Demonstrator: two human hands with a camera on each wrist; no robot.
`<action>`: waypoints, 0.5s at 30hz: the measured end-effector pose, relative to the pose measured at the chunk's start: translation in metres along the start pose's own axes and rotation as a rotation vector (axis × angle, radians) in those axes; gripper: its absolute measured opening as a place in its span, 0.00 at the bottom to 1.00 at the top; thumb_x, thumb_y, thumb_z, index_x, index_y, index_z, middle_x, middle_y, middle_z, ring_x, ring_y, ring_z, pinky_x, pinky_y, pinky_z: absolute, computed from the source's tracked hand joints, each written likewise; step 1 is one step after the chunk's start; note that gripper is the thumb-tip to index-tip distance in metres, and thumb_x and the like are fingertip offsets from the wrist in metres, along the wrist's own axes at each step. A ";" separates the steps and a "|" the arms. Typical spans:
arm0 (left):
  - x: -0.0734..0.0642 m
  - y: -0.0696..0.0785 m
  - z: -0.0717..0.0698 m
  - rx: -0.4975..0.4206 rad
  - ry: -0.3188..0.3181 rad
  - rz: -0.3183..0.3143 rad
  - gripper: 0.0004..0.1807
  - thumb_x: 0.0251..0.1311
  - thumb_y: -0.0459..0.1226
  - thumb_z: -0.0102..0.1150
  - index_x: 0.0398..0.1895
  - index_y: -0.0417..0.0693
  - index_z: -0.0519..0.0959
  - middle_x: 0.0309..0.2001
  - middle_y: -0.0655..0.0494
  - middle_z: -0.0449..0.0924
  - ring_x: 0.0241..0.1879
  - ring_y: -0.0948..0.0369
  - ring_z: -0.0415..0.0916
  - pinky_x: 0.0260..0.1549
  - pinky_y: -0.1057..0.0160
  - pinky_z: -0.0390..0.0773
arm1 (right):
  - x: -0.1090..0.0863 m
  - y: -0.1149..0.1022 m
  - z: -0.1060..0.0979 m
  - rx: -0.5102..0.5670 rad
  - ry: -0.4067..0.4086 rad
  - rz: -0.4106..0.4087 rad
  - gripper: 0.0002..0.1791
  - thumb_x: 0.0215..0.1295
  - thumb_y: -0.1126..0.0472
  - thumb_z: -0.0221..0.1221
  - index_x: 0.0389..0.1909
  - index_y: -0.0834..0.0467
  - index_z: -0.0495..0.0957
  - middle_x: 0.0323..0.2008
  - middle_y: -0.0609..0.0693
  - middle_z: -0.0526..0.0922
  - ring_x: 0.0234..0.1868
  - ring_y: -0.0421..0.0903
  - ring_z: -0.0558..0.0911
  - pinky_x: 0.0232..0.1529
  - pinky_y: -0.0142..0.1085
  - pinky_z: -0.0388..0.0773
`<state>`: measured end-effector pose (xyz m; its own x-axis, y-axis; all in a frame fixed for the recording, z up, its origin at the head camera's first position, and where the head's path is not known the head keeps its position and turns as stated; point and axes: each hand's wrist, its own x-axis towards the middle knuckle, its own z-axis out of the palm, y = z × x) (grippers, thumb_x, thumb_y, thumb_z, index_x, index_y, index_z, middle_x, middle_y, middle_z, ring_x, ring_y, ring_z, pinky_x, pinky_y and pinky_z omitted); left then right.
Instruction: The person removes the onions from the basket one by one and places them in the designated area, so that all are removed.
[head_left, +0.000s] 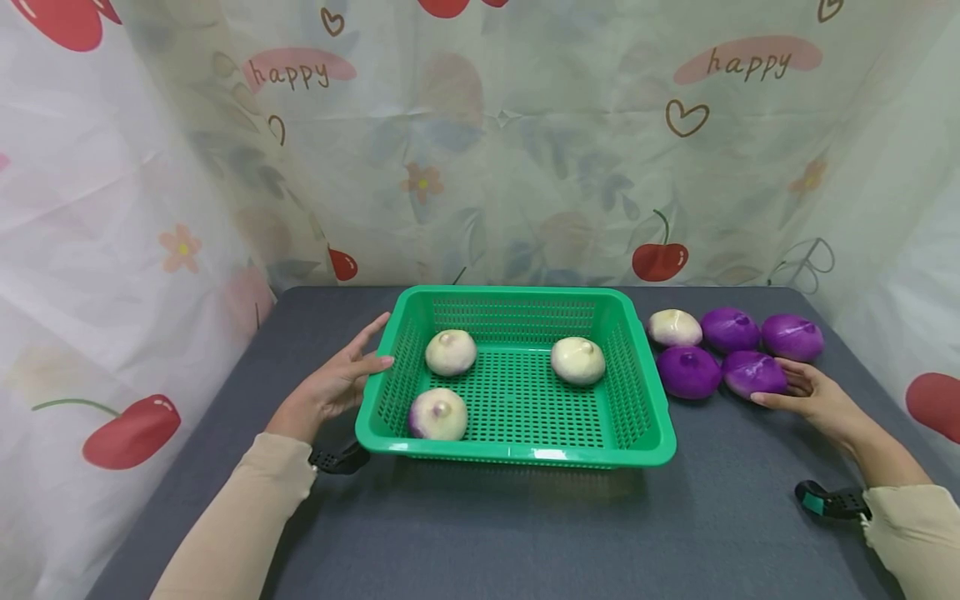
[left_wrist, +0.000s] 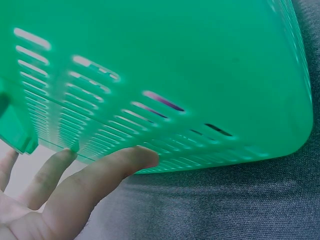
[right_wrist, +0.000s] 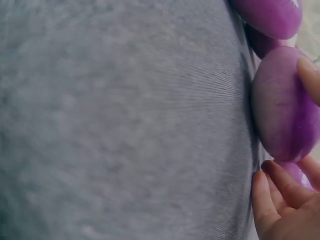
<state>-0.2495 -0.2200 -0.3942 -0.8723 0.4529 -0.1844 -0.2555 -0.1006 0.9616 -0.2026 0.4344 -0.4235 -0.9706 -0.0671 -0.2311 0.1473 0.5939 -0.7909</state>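
Note:
A green plastic basket (head_left: 517, 456) stands mid-table with three whitish onions inside: one at the back left (head_left: 451, 352), one at the front left (head_left: 438, 414) and one at the right (head_left: 577, 361). My left hand (head_left: 337, 385) rests against the basket's left side, fingers extended; in the left wrist view its fingertips touch the slotted wall (left_wrist: 200, 65). Right of the basket, my right hand (head_left: 817, 400) holds a purple onion (head_left: 752, 372) on the table, thumb on the near side and fingers round its right end. The right wrist view shows this onion (right_wrist: 280, 105) close up.
Beside the held onion sit a white onion (head_left: 675, 327) and three purple ones: front left (head_left: 688, 372), back middle (head_left: 730, 330) and back right (head_left: 792, 337). A dark grey cloth (head_left: 480, 533) covers the table. Patterned curtains (head_left: 502, 167) enclose the back and sides.

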 end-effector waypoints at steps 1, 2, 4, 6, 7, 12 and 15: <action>0.000 0.000 0.000 0.002 0.000 0.000 0.44 0.70 0.30 0.50 0.76 0.76 0.41 0.74 0.41 0.49 0.52 0.51 0.79 0.44 0.47 0.81 | 0.000 0.000 -0.001 -0.007 -0.001 0.004 0.52 0.70 0.49 0.56 0.75 0.67 0.30 0.70 0.79 0.42 0.68 0.75 0.48 0.63 0.62 0.59; 0.000 0.000 0.000 0.002 -0.001 0.000 0.44 0.70 0.30 0.49 0.76 0.76 0.40 0.74 0.41 0.49 0.52 0.51 0.79 0.44 0.47 0.81 | 0.000 -0.001 -0.002 -0.014 0.001 0.008 0.52 0.70 0.48 0.56 0.75 0.67 0.31 0.70 0.79 0.43 0.68 0.75 0.49 0.62 0.55 0.66; 0.000 0.000 0.000 0.004 -0.002 -0.002 0.44 0.70 0.30 0.49 0.76 0.76 0.40 0.75 0.41 0.49 0.52 0.51 0.79 0.44 0.47 0.81 | 0.000 -0.003 -0.006 -0.035 0.005 0.007 0.51 0.71 0.48 0.55 0.75 0.68 0.31 0.69 0.79 0.45 0.68 0.74 0.51 0.58 0.52 0.70; 0.000 0.000 0.000 0.004 -0.004 -0.004 0.44 0.70 0.30 0.49 0.76 0.76 0.40 0.75 0.41 0.49 0.52 0.51 0.79 0.45 0.47 0.81 | -0.001 -0.006 -0.011 -0.033 0.012 0.001 0.50 0.71 0.48 0.54 0.75 0.67 0.31 0.70 0.78 0.46 0.69 0.69 0.55 0.59 0.53 0.70; 0.000 0.000 0.000 0.004 -0.005 -0.006 0.44 0.71 0.30 0.49 0.76 0.76 0.40 0.75 0.41 0.49 0.52 0.51 0.79 0.45 0.47 0.81 | -0.002 -0.008 -0.014 -0.040 0.019 -0.009 0.50 0.72 0.48 0.53 0.75 0.66 0.31 0.71 0.76 0.47 0.70 0.62 0.59 0.60 0.53 0.69; 0.000 0.000 -0.001 0.000 -0.004 -0.010 0.43 0.71 0.30 0.48 0.76 0.76 0.40 0.75 0.41 0.49 0.52 0.52 0.79 0.45 0.47 0.81 | -0.006 -0.031 -0.029 0.000 0.083 -0.093 0.43 0.73 0.50 0.51 0.78 0.50 0.35 0.74 0.50 0.54 0.63 0.29 0.62 0.71 0.45 0.57; 0.000 0.000 -0.001 -0.002 -0.004 -0.009 0.43 0.71 0.30 0.48 0.76 0.76 0.41 0.75 0.41 0.49 0.52 0.52 0.79 0.45 0.47 0.81 | -0.007 -0.060 -0.033 0.051 0.124 -0.163 0.39 0.74 0.53 0.51 0.77 0.41 0.39 0.70 0.40 0.58 0.60 0.22 0.62 0.66 0.27 0.60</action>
<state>-0.2496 -0.2208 -0.3942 -0.8683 0.4574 -0.1918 -0.2639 -0.0986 0.9595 -0.2109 0.4258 -0.3554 -0.9979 -0.0580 -0.0286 -0.0074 0.5420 -0.8404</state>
